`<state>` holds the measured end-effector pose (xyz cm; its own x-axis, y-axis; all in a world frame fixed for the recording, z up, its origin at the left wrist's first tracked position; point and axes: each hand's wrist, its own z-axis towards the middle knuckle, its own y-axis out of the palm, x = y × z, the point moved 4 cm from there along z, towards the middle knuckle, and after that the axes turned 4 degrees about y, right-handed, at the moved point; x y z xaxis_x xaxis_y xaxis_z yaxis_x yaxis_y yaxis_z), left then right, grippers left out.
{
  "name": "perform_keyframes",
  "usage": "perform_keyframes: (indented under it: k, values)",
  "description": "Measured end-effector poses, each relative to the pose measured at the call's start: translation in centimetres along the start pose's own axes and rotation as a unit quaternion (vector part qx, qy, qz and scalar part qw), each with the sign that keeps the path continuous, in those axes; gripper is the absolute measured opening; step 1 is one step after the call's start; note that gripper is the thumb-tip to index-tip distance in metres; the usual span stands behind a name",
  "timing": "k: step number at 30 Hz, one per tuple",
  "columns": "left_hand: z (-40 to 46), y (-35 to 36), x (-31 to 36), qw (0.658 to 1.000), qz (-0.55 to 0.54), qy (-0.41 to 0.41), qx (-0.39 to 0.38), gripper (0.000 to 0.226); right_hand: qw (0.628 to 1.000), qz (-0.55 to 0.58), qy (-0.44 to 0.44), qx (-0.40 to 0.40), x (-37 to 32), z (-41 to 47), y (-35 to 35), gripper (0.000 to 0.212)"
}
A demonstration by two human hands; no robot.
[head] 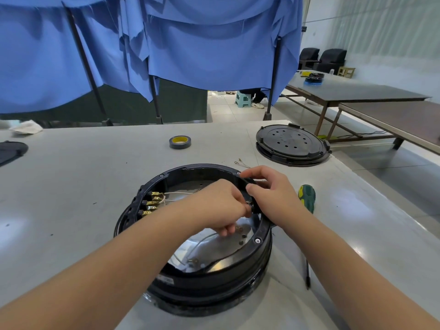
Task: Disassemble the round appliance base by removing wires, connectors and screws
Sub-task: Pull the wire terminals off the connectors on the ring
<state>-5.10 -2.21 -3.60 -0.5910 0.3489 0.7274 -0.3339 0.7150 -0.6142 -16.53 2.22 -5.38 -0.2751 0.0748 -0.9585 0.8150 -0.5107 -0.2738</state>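
Fingertips [246, 207] hidden behind base rim [258, 231]

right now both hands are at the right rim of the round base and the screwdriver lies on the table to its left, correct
Not quite. In the head view the green-handled screwdriver lies right of the round base, not left. Both the left hand and right hand are at its right rim.

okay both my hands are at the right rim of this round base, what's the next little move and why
Probably ease the small part free with the left hand while the right hand steadies the rim of the round base. Both hands meet there; what the fingers pinch is hidden. The brass connectors stay plugged.
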Motion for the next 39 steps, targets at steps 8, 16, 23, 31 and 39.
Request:
perform_keyframes:
  k: [8, 16, 23, 31, 39]
  values:
    - [0.5, -0.1, -0.6, 0.999, 0.004, 0.037, 0.022, 0.022, 1.0, -0.004, -0.001, 0.008, 0.0, 0.0, -0.1, 0.035]
    - [0.9, -0.2, -1.3, 0.997, -0.07, 0.023, -0.009, 0.017, 1.0, -0.007, 0.0, 0.007, -0.2, -0.2, -0.1, 0.034]
    - [0.9, -0.3, -0.8, 0.999, -0.045, 0.016, -0.001, 0.016, 1.0, -0.005, 0.006, 0.013, -0.2, -0.2, -0.1, 0.032]
    - [1.0, -0.5, -1.1, 0.997, -0.08, -0.008, -0.021, 0.015, 1.0, -0.002, 0.009, 0.012, -0.1, -0.2, -0.1, 0.031]
    - [0.2, -2.6, -2.5, 0.991, -0.128, 0.045, 0.008, 0.018, 1.0, -0.009, 0.014, 0.014, -0.2, -0.2, -0.1, 0.029]
